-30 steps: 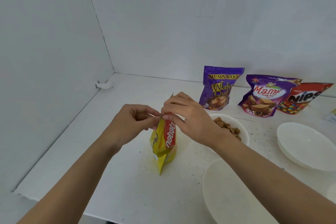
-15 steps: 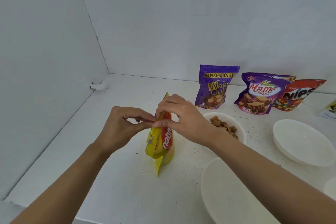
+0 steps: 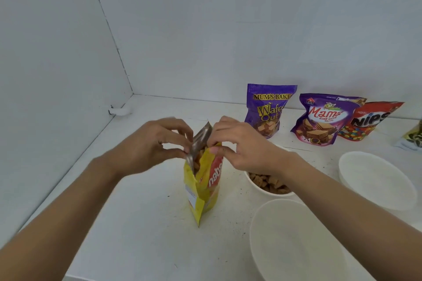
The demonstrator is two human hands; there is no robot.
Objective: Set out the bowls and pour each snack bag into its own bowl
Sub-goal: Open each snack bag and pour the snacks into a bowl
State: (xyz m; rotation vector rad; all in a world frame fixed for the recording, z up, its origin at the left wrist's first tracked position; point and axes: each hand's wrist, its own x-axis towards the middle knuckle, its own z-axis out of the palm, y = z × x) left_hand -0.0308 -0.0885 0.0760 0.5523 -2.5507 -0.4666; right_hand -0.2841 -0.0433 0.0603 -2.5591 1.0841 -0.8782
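A yellow snack bag (image 3: 205,187) with a red label stands upright in the middle of the white table (image 3: 141,235). My left hand (image 3: 159,143) pinches the left side of its top, where the silver lining shows. My right hand (image 3: 239,146) pinches the right side. The bag's mouth gapes and brown snacks show inside. Right of the bag a white bowl (image 3: 253,186) holds brown wafer cubes, partly hidden by my right forearm. An empty white bowl (image 3: 294,244) sits at the front right, another empty bowl (image 3: 376,180) further right.
Three bags stand along the back wall: a purple Mum's Bake wafer bag (image 3: 269,109), a purple Mamz bag (image 3: 324,118) and a red Nips bag (image 3: 370,121). A further packet (image 3: 411,139) peeks in at the right edge. Walls close off the left and back.
The top of the yellow bag has been pulled apart: my hands have moved away from each other, and the silver lining and snacks now show.
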